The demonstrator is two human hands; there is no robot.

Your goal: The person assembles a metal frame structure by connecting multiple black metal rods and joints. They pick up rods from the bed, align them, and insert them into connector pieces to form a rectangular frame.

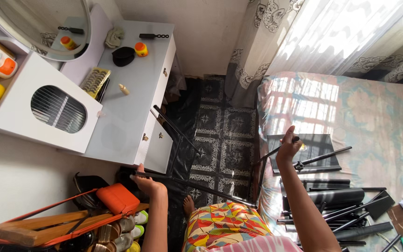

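Black metal rods make up a thin frame (pixel 197 184) that the person is holding up between the grey dresser (pixel 131 93) and the bed (pixel 350 121). The left hand (pixel 148 183) is closed around the near end of a long rod that runs low across the patterned black floor mat (pixel 220 126), just in front of the dresser's bottom drawer. The right hand (pixel 289 145) is raised over the edge of the bed, its fingers wrapped around the top of another slim rod that slants down towards the floor. Whether the two rods are already joined at the bottom cannot be made out, since the meeting point sits in shadow beside the bed. More black tubes and flat panels (pixel 341 205) lie in a loose heap on the floral bedcover, just beside the right forearm, with one flat dark panel (pixel 304 144) under the raised hand. By the look of it, the work in hand is the putting together of a rack or stand, and it seems early on (most of the pieces are still unattached on the bed). The next move would likely call for steadying the two held rods, lining up their ends, and keeping the long one from knocking the drawer. An orange bag (pixel 117 198) and shoes sit by the left arm.
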